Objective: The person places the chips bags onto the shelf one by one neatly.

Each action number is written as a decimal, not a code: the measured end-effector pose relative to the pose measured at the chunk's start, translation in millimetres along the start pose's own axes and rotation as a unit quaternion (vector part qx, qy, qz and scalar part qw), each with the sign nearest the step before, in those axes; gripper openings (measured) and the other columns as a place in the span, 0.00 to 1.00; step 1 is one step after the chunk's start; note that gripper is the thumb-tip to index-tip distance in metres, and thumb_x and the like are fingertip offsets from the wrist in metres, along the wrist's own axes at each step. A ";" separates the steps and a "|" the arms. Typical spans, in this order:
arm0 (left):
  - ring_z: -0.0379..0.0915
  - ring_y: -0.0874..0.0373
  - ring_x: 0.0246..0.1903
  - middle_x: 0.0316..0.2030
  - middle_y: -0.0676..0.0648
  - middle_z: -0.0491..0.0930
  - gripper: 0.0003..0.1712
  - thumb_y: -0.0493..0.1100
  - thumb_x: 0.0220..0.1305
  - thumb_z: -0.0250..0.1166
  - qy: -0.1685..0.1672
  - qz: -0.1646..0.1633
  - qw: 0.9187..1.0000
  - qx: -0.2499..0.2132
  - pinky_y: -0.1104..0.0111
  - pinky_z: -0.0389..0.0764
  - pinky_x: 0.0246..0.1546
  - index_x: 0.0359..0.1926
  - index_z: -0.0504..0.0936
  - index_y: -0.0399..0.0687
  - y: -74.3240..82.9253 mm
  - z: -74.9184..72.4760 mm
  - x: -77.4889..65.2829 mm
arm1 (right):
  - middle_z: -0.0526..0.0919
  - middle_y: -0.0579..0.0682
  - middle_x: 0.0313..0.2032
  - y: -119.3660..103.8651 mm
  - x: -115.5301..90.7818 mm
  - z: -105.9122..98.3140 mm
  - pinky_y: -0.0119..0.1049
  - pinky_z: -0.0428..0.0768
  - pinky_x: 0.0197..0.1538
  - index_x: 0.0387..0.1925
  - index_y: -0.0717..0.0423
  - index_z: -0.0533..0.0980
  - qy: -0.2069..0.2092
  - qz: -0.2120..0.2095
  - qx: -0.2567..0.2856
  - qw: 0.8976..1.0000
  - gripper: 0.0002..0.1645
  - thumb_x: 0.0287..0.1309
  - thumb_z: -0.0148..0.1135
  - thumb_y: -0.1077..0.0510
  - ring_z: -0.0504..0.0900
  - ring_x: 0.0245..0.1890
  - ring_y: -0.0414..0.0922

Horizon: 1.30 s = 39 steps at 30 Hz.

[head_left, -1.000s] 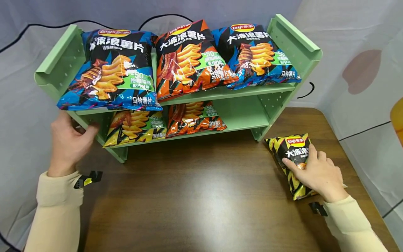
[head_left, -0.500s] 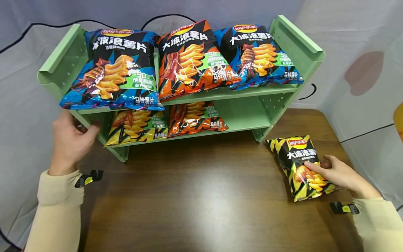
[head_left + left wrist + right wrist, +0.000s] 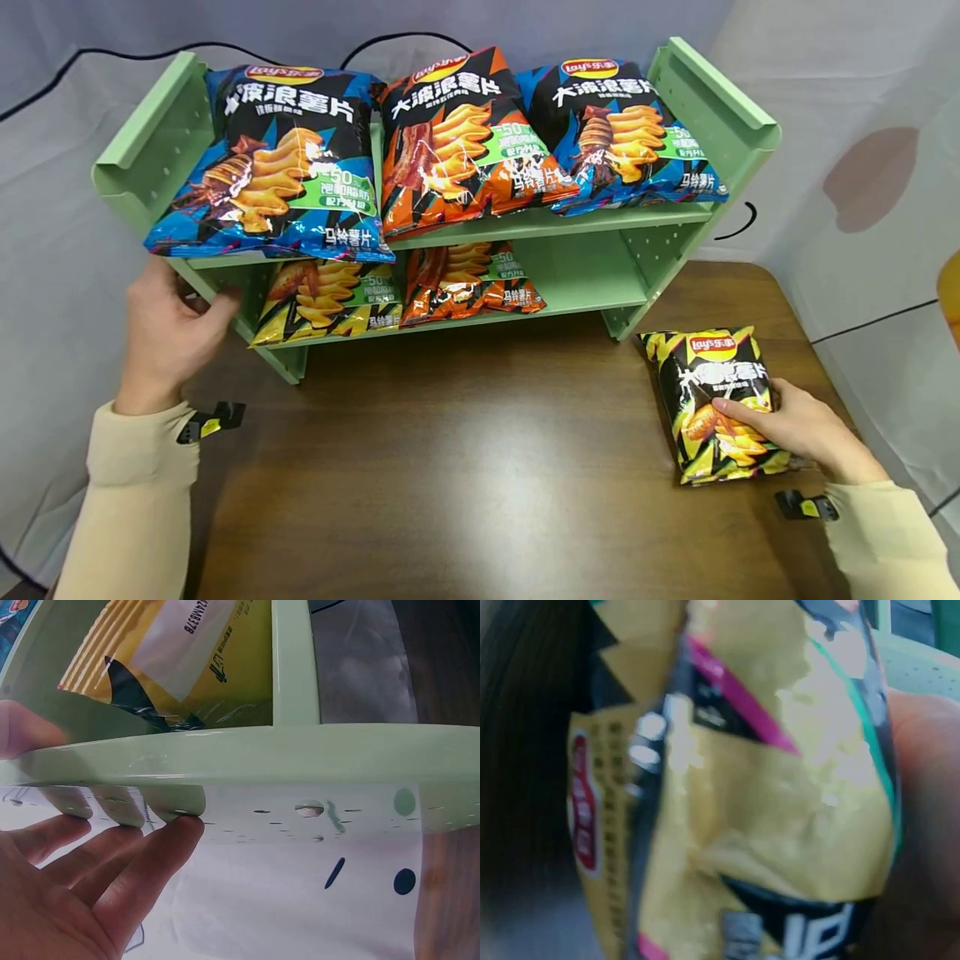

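Observation:
My left hand (image 3: pixel 168 333) grips the left side panel of a light green two-tier shelf (image 3: pixel 585 271). In the left wrist view, the thumb lies inside the panel's edge and the fingers (image 3: pixel 161 851) press its outer face. At the right of the table, my right hand (image 3: pixel 810 429) holds a yellow and black bag of potato chips (image 3: pixel 720 379) by its right side. The thumb rests across the bag's front; the other fingers are hidden behind it. The same bag's crinkled gold side (image 3: pixel 780 802) fills the right wrist view.
On the upper tier lie a left blue chip bag (image 3: pixel 277 167), an orange bag (image 3: pixel 457 150) and a right blue bag (image 3: pixel 618 137). The lower tier holds a yellow bag (image 3: pixel 330 300) and an orange one (image 3: pixel 468 287). The shelf stands on a brown wooden table (image 3: pixel 450 450).
My right hand has slid from over the yellow bag's front to its right side. The bag has turned slightly and lifted at its right. The left hand keeps its hold on the shelf.

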<state>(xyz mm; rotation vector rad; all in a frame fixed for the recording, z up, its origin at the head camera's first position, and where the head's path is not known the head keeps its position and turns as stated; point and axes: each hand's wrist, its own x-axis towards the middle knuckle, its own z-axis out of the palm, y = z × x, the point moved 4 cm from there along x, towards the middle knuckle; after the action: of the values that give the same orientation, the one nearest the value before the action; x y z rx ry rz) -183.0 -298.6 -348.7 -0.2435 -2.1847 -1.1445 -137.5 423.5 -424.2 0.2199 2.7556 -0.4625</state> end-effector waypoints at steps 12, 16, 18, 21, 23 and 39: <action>0.73 0.79 0.26 0.49 0.72 0.80 0.35 0.36 0.55 0.68 0.006 0.012 1.000 -0.011 0.88 0.71 0.27 0.66 0.79 0.55 -1.7 -0.3 0.9 | 0.86 0.68 0.42 -7.0 -15.8 0.6 0.40 0.74 0.33 0.57 0.65 0.76 0.109 -0.004 0.054 0.993 0.44 0.64 0.61 0.28 0.82 0.39 0.60; 0.71 0.81 0.24 0.45 0.74 0.80 0.33 0.37 0.54 0.69 0.013 0.006 1.000 0.005 0.88 0.69 0.26 0.64 0.80 0.56 -2.1 -0.9 1.2 | 0.86 0.59 0.35 -9.2 -25.6 -2.4 0.38 0.72 0.31 0.47 0.62 0.79 0.128 -0.006 0.058 0.990 0.37 0.65 0.61 0.30 0.80 0.32 0.50; 0.72 0.82 0.24 0.43 0.75 0.79 0.32 0.37 0.53 0.70 0.015 0.000 1.000 0.012 0.88 0.69 0.26 0.62 0.81 0.57 -2.2 -0.7 1.3 | 0.86 0.57 0.32 -11.0 -32.5 -4.3 0.37 0.72 0.30 0.45 0.62 0.80 0.133 -0.005 0.060 0.989 0.36 0.65 0.61 0.31 0.79 0.30 0.47; 0.72 0.82 0.24 0.42 0.75 0.79 0.32 0.37 0.53 0.70 0.014 -0.006 1.000 0.014 0.89 0.69 0.27 0.62 0.81 0.57 -1.9 -0.3 0.9 | 0.86 0.53 0.29 -15.9 -44.1 -7.2 0.35 0.73 0.29 0.43 0.62 0.80 0.139 -0.003 0.070 0.988 0.34 0.66 0.61 0.32 0.78 0.28 0.42; 0.72 0.83 0.24 0.42 0.76 0.79 0.32 0.36 0.53 0.70 0.014 -0.007 1.000 0.011 0.89 0.70 0.27 0.62 0.81 0.56 -2.1 -0.1 0.7 | 0.86 0.51 0.27 -20.2 -53.1 -9.5 0.34 0.73 0.28 0.42 0.62 0.81 0.143 -0.004 0.075 0.987 0.33 0.66 0.62 0.33 0.78 0.26 0.39; 0.72 0.81 0.25 0.45 0.74 0.80 0.33 0.36 0.54 0.69 0.011 0.010 1.000 0.001 0.88 0.70 0.27 0.64 0.81 0.56 -1.3 0.2 0.6 | 0.89 0.45 0.26 -80.5 -102.4 -32.8 0.36 0.85 0.28 0.48 0.58 0.79 0.087 -0.093 0.226 0.966 0.12 0.72 0.62 0.54 0.88 0.23 0.46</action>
<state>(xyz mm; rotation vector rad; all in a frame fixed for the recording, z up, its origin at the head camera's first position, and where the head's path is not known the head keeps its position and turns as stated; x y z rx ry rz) -184.1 -299.3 -349.3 -0.2505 -2.1583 -1.1294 -68.4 349.6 -335.6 0.1122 2.8117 -1.1770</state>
